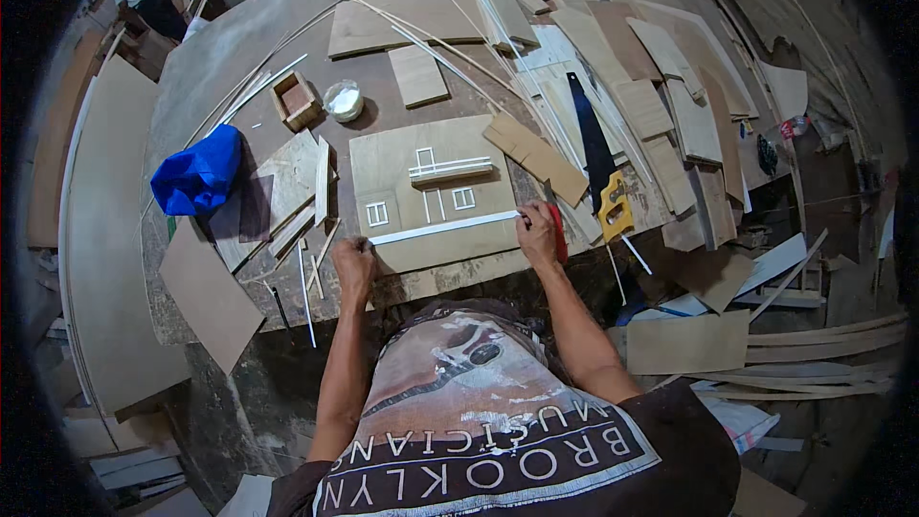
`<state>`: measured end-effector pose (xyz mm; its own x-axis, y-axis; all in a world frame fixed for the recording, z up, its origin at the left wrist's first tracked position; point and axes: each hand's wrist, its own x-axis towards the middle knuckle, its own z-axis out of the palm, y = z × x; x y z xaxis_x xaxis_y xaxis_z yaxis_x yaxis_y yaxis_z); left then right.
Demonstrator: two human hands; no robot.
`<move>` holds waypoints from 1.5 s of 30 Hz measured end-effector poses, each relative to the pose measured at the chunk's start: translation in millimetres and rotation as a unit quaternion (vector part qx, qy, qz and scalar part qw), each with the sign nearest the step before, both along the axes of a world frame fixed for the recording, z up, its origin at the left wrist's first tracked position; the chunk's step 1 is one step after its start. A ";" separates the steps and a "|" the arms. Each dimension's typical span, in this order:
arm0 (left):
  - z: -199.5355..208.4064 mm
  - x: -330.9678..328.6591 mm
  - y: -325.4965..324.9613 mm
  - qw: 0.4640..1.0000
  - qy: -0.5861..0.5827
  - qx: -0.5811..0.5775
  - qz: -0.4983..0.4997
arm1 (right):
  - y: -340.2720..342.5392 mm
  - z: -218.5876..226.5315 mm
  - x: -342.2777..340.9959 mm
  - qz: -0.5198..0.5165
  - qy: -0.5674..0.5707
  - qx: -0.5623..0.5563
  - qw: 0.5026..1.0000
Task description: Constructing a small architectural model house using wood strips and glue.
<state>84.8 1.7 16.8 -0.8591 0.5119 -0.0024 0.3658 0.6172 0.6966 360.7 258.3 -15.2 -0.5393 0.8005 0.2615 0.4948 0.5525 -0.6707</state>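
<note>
A thin white strip (445, 227) lies across the lower part of a plywood panel (383, 155). My left hand (354, 266) is closed at the strip's left end, and my right hand (538, 233) pinches its right end. Higher on the panel sit small white frames like windows (463, 198), two upright white strips, and a ledge-like wooden piece (452, 169) edged in white. Just right of my right hand is a red object (558, 232), partly covered by the hand.
A handsaw with a yellow handle (616, 204) lies to the right, beside stacked boards (646, 110). Behind the panel stand a small wooden box (296, 101) and a tub of white paste (343, 100). A blue bag (198, 172) rests left. One person (148, 2) is at the far left.
</note>
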 end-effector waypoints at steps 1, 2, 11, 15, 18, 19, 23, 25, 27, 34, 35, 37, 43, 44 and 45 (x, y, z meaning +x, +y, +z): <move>-1.4 0.3 -1.6 1.000 -0.001 -0.001 0.002 | 0.1 1.0 -0.6 0.004 -0.001 0.003 1.000; -2.9 0.3 -3.1 1.000 -0.006 0.006 0.005 | -0.3 1.8 -1.4 0.005 -0.002 0.002 1.000; -1.2 1.3 -4.0 1.000 -0.012 0.005 0.013 | -1.4 6.8 -4.5 0.010 0.001 -0.053 0.999; 2.3 2.9 -3.9 1.000 -0.001 -0.004 0.014 | 0.7 9.6 -5.3 0.019 -0.002 0.027 0.999; 8.1 6.4 -0.1 1.000 0.008 0.003 0.016 | 0.4 11.8 -5.7 0.019 0.004 -0.028 0.999; 7.4 5.8 0.3 1.000 -0.003 0.000 0.023 | 0.5 11.8 -6.4 0.021 0.004 -0.028 0.999; -4.9 0.6 -1.7 0.999 -0.002 0.016 0.028 | 0.6 10.9 -8.2 0.015 -0.002 -0.011 1.000; -8.6 -0.5 -3.4 1.000 -0.001 0.012 0.024 | 0.8 10.2 -8.2 0.014 0.006 -0.032 0.999; -8.6 -0.8 -3.2 1.000 0.000 0.008 0.019 | 1.3 9.7 -7.9 0.012 -0.001 -0.017 1.000; 1.2 -1.0 -0.1 0.999 -0.028 0.000 0.028 | 1.6 9.4 -8.2 0.015 0.000 -0.007 1.000; 5.3 -0.2 1.2 0.998 -0.049 0.010 0.039 | 1.4 9.3 -8.0 0.013 0.000 -0.004 1.000; 4.1 -1.5 1.4 0.998 -0.057 0.009 0.040 | 1.0 9.5 -8.7 0.013 0.001 -0.001 1.000; 13.0 8.2 3.9 0.999 -0.022 0.015 0.031 | 0.8 10.3 -10.5 0.028 -0.001 0.005 1.000; 14.0 8.8 4.3 1.000 -0.019 -0.001 0.018 | -2.7 14.7 -11.9 0.011 -0.010 -0.002 1.000; 12.7 9.5 4.6 1.000 -0.017 -0.002 0.025 | -4.9 18.7 -15.2 -0.005 -0.019 -0.009 1.000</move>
<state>94.3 6.3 29.5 -0.8831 0.4679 -0.0344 0.3102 0.6373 0.7054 345.5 253.4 3.5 -0.5403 0.8107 0.2256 0.5261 0.5347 -0.6613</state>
